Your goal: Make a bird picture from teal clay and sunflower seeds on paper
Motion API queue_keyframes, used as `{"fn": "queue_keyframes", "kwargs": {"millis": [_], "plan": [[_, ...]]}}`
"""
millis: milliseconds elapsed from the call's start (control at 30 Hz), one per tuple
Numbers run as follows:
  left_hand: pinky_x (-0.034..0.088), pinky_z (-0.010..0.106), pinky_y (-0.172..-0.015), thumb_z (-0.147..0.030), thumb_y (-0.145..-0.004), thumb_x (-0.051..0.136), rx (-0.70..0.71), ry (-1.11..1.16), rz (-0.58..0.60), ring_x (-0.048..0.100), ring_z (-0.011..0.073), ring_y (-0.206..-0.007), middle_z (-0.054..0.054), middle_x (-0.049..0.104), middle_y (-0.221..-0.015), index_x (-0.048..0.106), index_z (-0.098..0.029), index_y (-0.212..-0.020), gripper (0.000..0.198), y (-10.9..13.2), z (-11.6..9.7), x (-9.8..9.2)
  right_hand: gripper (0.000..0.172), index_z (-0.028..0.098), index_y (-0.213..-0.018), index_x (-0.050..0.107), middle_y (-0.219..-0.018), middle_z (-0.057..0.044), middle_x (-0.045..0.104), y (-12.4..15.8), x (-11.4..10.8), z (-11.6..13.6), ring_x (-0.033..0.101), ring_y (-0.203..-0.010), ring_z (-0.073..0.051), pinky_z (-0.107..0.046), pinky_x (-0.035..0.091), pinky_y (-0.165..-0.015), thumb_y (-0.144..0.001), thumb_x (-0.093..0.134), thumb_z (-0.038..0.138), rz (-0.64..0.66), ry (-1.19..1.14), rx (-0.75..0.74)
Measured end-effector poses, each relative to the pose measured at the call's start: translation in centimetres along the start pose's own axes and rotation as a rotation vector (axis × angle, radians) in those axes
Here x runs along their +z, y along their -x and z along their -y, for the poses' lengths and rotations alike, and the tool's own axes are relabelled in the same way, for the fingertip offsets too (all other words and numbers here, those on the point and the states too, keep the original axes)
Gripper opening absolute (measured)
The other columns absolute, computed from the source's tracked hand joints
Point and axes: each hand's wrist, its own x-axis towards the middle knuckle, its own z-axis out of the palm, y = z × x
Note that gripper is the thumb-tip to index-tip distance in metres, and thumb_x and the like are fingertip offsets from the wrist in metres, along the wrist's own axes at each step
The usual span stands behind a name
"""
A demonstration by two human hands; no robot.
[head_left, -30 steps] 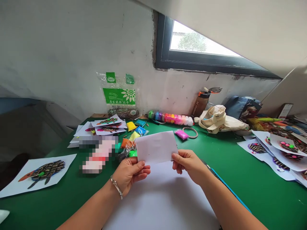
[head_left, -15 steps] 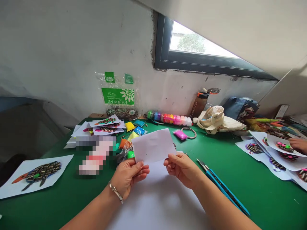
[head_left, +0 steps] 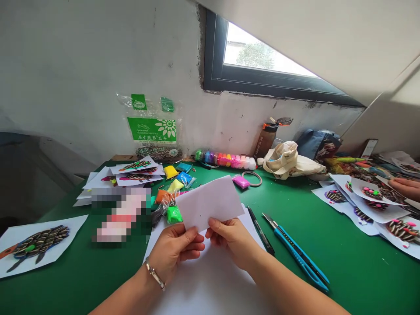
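A small white sheet of paper is held up, tilted, in front of me. My left hand pinches its lower left corner between thumb and fingers; a silver bracelet circles that wrist. My right hand pinches the lower edge near the middle. Beneath both hands a larger white sheet lies on the green table. To its right are a black pen and blue tweezers with a craft knife. Small packets of coloured clay, such as a green one, lie just beyond my left hand.
Seed-decorated pictures lie at left and in piles at back left and right. Along the wall stand a bag of seeds, a clay tube pack, a bottle and a cloth bag. Another person's hand is at far right.
My right hand has slid left along the paper's lower edge, closer to my left hand. The view has turned slightly right, uncovering the pen.
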Motion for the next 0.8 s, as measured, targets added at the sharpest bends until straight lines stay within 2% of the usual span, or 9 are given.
{"fn": "queue_keyframes", "kwargs": {"millis": [100,233,400,567,633,700,733,800], "plan": [[0.048,0.018,-0.045,-0.043,-0.064,0.080,0.006,-0.064,0.046,0.064,0.0129,-0.053,0.005,0.069,-0.064,0.064,-0.012,-0.074,0.036,-0.1,0.2,-0.1,0.040,0.011,-0.065,0.068,-0.059,-0.004,0.060,0.0,-0.3,-0.1,0.047,-0.054,-0.010,-0.025,0.033,-0.057,-0.078,0.064,0.048,-0.006,0.032,-0.002],[0.046,0.017,-0.044,-0.048,-0.060,0.081,-0.008,-0.090,0.061,0.063,0.0120,-0.051,0.005,0.069,-0.061,0.065,-0.011,-0.073,0.042,0.0,0.2,-0.1,0.046,0.010,-0.063,0.068,-0.057,-0.005,0.060,-0.1,-0.4,-0.1,0.046,-0.051,-0.009,-0.025,0.033,-0.054,-0.079,0.061,0.053,-0.044,0.028,-0.013],[0.044,0.017,-0.042,-0.050,-0.055,0.083,-0.008,-0.066,0.034,0.062,0.0115,-0.048,0.004,0.068,-0.059,0.065,-0.011,-0.071,0.046,0.4,-0.1,0.3,0.043,0.012,-0.059,0.060,-0.057,-0.004,0.061,-0.4,-0.9,1.1,0.044,-0.047,-0.007,-0.022,0.029,-0.048,-0.072,0.069,0.052,-0.223,-0.091,-0.074],[0.044,0.018,-0.043,-0.049,-0.059,0.080,0.012,-0.058,0.027,0.062,0.0110,-0.049,0.004,0.068,-0.060,0.064,-0.011,-0.072,0.044,0.5,-0.2,0.2,0.036,0.014,-0.061,0.057,-0.053,0.001,0.057,-1.0,-3.4,2.9,0.041,-0.045,-0.005,-0.018,0.028,-0.043,-0.066,0.076,0.045,-0.336,-0.181,-0.179],[0.043,0.018,-0.043,-0.050,-0.059,0.080,0.012,-0.072,0.015,0.061,0.0110,-0.049,0.003,0.068,-0.059,0.062,-0.012,-0.071,0.043,0.5,-0.3,-0.1,0.035,0.014,-0.065,0.060,-0.052,0.003,0.055,-1.3,-4.9,3.6,0.040,-0.045,-0.005,-0.017,0.029,-0.042,-0.060,0.081,0.042,-0.454,-0.250,-0.209],[0.043,0.019,-0.043,-0.052,-0.059,0.078,0.031,-0.115,0.024,0.061,0.0115,-0.049,0.003,0.068,-0.060,0.060,-0.013,-0.069,0.044,0.4,-0.3,-0.4,0.035,0.015,-0.067,0.062,-0.053,0.004,0.053,-1.4,-6.1,4.4,0.042,-0.046,-0.005,-0.017,0.032,-0.043,-0.061,0.079,0.045,-0.538,-0.286,-0.240],[0.043,0.019,-0.043,-0.053,-0.059,0.077,0.039,-0.156,0.048,0.062,0.0121,-0.048,0.003,0.068,-0.060,0.059,-0.013,-0.068,0.044,0.4,-0.3,-0.4,0.034,0.016,-0.071,0.064,-0.056,0.003,0.055,-1.3,-6.5,4.7,0.045,-0.049,-0.007,-0.018,0.034,-0.045,-0.064,0.076,0.047,-0.560,-0.239,-0.277],[0.043,0.020,-0.043,-0.053,-0.061,0.074,0.036,-0.273,0.129,0.062,0.0131,-0.048,0.004,0.068,-0.059,0.056,-0.014,-0.064,0.043,0.5,-0.2,-0.4,0.032,0.019,-0.083,0.067,-0.071,-0.001,0.063,-0.8,-6.5,5.3,0.055,-0.064,-0.011,-0.022,0.042,-0.056,-0.072,0.069,0.049,-0.568,0.007,-0.391]]}}
